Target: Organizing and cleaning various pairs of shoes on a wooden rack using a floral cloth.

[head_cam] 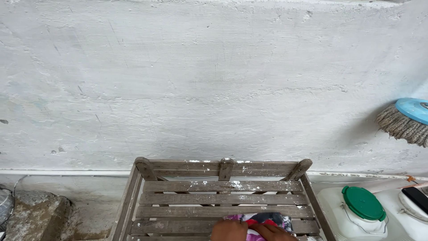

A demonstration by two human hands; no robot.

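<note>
Two hands low at frame bottom, on wooden slatted crate (214,198) against white wall. Left hand (229,230) and right hand (272,233) side by side, both pressing bunched pink-dark cloth (263,219). Cloth lies just beyond knuckles, long axis along slats. Fingers curled over it; whether truly clasped, cannot tell.
</note>
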